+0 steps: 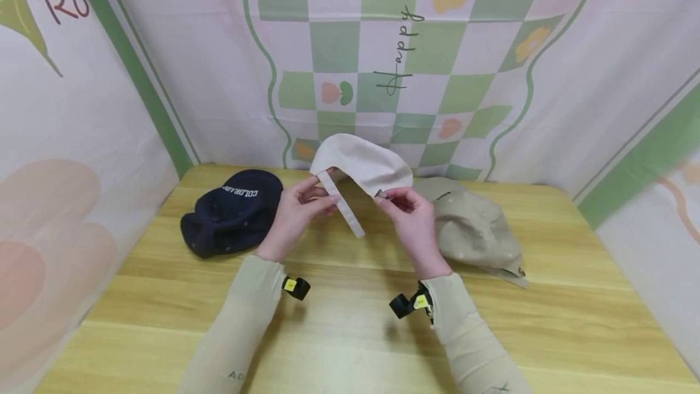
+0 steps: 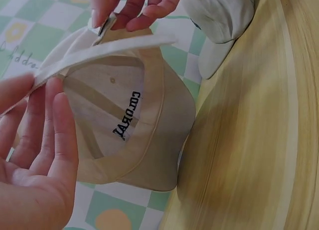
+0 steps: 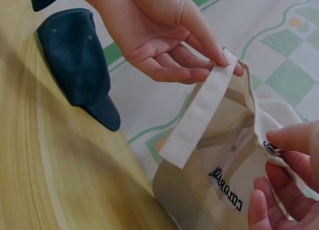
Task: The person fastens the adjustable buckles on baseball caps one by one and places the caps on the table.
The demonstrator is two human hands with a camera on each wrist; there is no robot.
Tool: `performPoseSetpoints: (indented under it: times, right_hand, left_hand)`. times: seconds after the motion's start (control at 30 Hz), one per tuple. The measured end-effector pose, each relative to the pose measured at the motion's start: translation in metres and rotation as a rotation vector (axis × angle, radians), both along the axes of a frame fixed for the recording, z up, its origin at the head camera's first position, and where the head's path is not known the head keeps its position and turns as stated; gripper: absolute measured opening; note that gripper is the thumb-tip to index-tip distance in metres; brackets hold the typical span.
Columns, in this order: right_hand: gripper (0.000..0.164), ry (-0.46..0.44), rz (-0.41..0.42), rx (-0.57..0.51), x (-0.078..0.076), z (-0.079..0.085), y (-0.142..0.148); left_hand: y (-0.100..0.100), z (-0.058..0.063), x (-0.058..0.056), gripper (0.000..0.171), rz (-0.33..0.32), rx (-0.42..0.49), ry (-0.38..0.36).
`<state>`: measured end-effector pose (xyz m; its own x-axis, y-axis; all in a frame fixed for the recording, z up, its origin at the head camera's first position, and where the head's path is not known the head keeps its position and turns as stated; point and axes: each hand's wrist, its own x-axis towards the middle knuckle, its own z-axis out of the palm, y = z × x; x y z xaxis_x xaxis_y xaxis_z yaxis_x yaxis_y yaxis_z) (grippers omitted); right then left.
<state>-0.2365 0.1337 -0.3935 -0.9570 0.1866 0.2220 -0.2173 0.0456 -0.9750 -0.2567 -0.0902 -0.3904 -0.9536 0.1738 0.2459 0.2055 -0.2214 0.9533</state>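
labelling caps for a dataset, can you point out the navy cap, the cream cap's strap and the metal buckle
navy cap (image 1: 232, 211), head view, on its crown.
strap (image 3: 197, 117), right wrist view, mid-length of the loose band.
metal buckle (image 3: 270, 149), right wrist view, the bit showing between the fingertips.

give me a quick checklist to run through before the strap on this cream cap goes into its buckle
1. Left hand pinches the strap near its base: ok.
2. Right hand pinches the metal buckle: ok.
3. Strap's free end hangs loose, not in the buckle: ok.
4. Strap flat, no twist: ok in the right wrist view.
5. Cream cap held up off the table, away from the navy cap and khaki cap: ok.
6. Buckle slot open: cannot tell, fingers cover it.
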Motion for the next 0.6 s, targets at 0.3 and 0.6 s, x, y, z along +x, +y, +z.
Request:
performPoseSetpoints:
  times: [0.3, 0.6]
  right_hand:
    - [0.021, -0.009, -0.081, 0.145, 0.001, 0.005, -0.002]
    - [0.014, 0.101, -0.067, 0.219, 0.017, 0.026, -0.008]
  left_hand:
    - [0.003, -0.001, 0.000, 0.071, -0.026, -0.096, 0.025]
    - [0.004, -0.002, 0.000, 0.086, -0.079, -0.102, 0.020]
